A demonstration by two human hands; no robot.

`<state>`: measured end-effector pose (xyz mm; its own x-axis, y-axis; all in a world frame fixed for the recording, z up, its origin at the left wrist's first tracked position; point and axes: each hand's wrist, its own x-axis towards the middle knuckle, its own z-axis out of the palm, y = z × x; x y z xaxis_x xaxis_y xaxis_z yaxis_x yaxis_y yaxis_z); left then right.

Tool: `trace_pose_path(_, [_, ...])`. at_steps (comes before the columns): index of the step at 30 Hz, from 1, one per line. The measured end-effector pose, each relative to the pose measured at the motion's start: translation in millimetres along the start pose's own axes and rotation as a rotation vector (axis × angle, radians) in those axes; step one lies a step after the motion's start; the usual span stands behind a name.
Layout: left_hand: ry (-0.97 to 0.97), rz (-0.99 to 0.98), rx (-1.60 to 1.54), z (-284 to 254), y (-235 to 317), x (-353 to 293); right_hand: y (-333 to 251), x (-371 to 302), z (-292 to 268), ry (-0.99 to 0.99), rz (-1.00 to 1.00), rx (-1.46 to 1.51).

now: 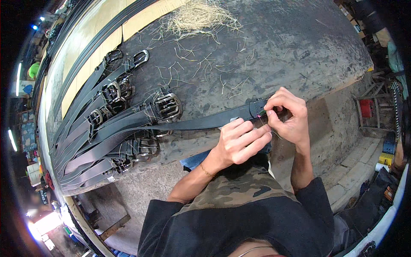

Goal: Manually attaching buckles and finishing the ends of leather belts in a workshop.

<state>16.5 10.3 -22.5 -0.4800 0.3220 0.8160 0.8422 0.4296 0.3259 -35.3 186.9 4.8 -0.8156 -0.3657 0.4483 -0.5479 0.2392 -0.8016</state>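
Dark, worn and stained, the wide grey tabletop (299,47) fills most of the workplace, and near its far edge lies a loose heap of straw-coloured thread pieces (201,19). More single bits are scattered between this heap and the person, which suggests that a good amount of thread trimming is done.

One long, flat, black leather belt (201,123) stretches from the pile at left across the near edge of the table, with its stitched end between the two hands. At this end a thin, pale thread (263,122) sticks out beside the fingertips, so this belt seems not finished.

Of the right hand (290,113), the thumb and forefinger come together at the belt's end; whether they pinch leather or thread, one cannot tell. The left hand (243,140) is curled close beside it, its fingertips near the thread, and what it grips is hidden.

To the left lies a bundle of black leather straps (81,141) with silvery metal buckles (168,104). Pale thread tails show at some buckle ends, so probably several belts are left; which ones are complete is not clear.
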Motion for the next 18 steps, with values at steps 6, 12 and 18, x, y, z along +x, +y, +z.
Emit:
trace_pose_path(6, [0.002,0.001,0.006,-0.8,0.2,0.1,-2.1,1.2,-0.2,-0.019,0.006,-0.022])
trace_pose_path(12, [0.008,0.009,0.005,-1.1,0.4,0.6,-3.1,0.9,-0.1,-0.031,0.033,-0.04])
trace_pose_path(18, [0.134,-0.004,0.01,-8.6,-4.5,9.1,-2.1,-0.5,-2.5,-0.007,0.093,0.04])
